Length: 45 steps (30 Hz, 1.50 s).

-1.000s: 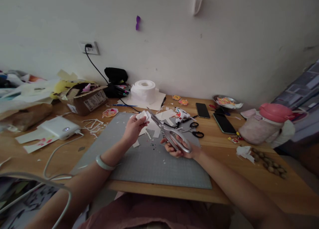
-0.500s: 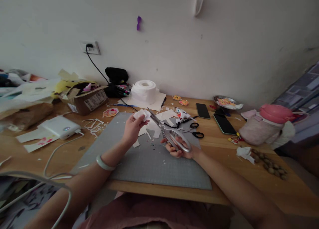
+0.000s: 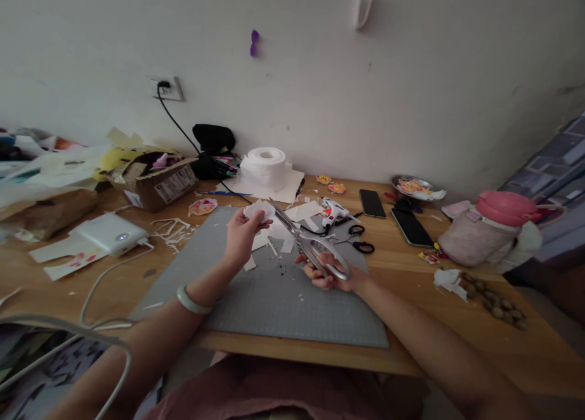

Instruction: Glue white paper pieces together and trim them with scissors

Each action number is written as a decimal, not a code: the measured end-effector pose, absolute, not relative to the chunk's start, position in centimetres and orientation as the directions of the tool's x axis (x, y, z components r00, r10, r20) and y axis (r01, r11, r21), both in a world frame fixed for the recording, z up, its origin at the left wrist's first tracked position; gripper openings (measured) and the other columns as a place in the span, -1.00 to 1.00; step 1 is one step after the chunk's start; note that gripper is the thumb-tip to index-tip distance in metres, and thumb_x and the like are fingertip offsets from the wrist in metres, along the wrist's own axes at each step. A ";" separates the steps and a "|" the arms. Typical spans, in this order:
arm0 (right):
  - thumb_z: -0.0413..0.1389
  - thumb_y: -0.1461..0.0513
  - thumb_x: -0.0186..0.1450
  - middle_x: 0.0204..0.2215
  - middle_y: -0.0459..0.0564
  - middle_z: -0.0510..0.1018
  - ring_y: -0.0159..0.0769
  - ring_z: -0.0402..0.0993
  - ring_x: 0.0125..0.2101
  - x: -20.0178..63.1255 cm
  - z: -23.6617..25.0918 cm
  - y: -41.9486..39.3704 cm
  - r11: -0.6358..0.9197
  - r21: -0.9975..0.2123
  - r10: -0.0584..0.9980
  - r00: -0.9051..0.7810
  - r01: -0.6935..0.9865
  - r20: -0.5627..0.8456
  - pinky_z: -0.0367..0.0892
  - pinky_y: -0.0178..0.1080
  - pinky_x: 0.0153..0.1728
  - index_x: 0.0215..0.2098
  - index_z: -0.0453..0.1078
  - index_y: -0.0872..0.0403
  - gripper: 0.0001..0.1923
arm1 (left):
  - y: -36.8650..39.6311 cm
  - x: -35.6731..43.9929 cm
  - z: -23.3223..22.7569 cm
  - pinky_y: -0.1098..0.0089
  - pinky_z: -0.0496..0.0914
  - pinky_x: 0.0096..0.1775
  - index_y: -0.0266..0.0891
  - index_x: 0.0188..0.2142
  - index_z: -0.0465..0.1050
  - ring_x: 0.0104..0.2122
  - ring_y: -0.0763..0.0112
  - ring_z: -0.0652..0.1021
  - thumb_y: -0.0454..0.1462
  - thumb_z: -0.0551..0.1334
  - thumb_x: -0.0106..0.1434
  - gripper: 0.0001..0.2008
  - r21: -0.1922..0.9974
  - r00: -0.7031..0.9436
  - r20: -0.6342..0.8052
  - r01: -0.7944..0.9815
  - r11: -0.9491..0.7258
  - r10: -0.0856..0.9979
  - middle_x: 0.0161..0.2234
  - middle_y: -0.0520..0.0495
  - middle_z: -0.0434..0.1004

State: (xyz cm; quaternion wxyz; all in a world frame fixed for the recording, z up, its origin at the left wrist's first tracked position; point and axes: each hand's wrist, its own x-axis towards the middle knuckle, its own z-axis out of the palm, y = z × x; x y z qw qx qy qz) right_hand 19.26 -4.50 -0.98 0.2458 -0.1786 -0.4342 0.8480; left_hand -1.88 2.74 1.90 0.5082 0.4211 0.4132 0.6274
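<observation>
While the head camera is looking down across a cluttered wooden desk (image 3: 457,322), the left hand (image 3: 241,237) is pinching a small white paper piece (image 3: 258,210) between thumb and fingertips, holding it raised over the far part of the grey cutting mat (image 3: 256,298). The right hand (image 3: 329,272) is wrapping its fingers through the handles of large silver scissors (image 3: 307,244), whose blades are pointing up and left, with the tips meeting the paper piece; whether the blades are parted or closed is hard to make out, as they are overlapping in this view. Both forearms are running off the bottom edge, and the left wrist is wearing a pale bangle (image 3: 191,300).

White paper scraps (image 3: 283,228) are lying on the mat behind the hands, partly hidden by them. A cardboard box (image 3: 162,184) at the left rear is standing open, holding yellow and pink items too dim to identify. A metal bowl (image 3: 412,185) at the right rear is holding coloured cut-outs. A pink-lidded bottle (image 3: 491,228) is resting in a pale cover near the right edge, beside a small heap of brown nuts (image 3: 496,301). A tissue roll (image 3: 264,166), a glue gun (image 3: 333,211), small black scissors (image 3: 359,237) and two dark phones (image 3: 390,216) are lying beyond the mat; a white device (image 3: 109,233) with a cable is sitting to the left.
</observation>
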 end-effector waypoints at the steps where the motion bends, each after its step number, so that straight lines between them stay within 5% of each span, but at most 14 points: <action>1: 0.21 -0.10 0.06 -0.59 -0.29 0.17 -0.65 -0.15 -0.72 19.2 -1.0 -4.5 -0.501 -0.825 0.573 -0.815 -0.262 -0.089 -0.29 -0.45 -0.73 -0.10 0.26 0.08 -0.40 | 2.7 -1.9 2.0 0.41 0.40 -0.42 -0.27 -0.37 0.34 -0.52 0.42 0.55 -0.23 0.32 -0.09 -0.72 0.947 -0.136 0.114 -0.285 -0.149 0.984 -0.46 0.00 0.50; 29: 0.22 -0.03 0.09 -0.58 -0.28 0.15 -0.66 -0.14 -0.72 18.8 -0.3 -5.1 -0.460 -0.853 0.624 -0.773 -0.247 -0.112 -0.28 -0.48 -0.74 -0.08 0.28 0.08 -0.47 | 2.8 -1.7 1.7 0.39 0.46 -0.42 -0.24 -0.41 0.31 -0.57 0.46 0.54 -0.29 0.30 -0.06 -0.79 0.944 -0.120 0.111 -0.298 -0.143 0.987 -0.53 0.08 0.48; 45: 0.17 0.04 0.15 -0.62 -0.29 0.15 -0.65 -0.16 -0.74 18.6 -0.1 -5.0 -0.478 -0.841 0.640 -0.756 -0.253 -0.136 -0.28 -0.48 -0.75 -0.23 0.31 0.08 -0.66 | 2.7 -1.7 1.9 0.38 0.47 -0.39 -0.26 -0.38 0.27 -0.57 0.49 0.52 -0.25 0.29 -0.07 -0.73 0.954 -0.076 0.121 -0.268 -0.137 0.990 -0.54 0.11 0.43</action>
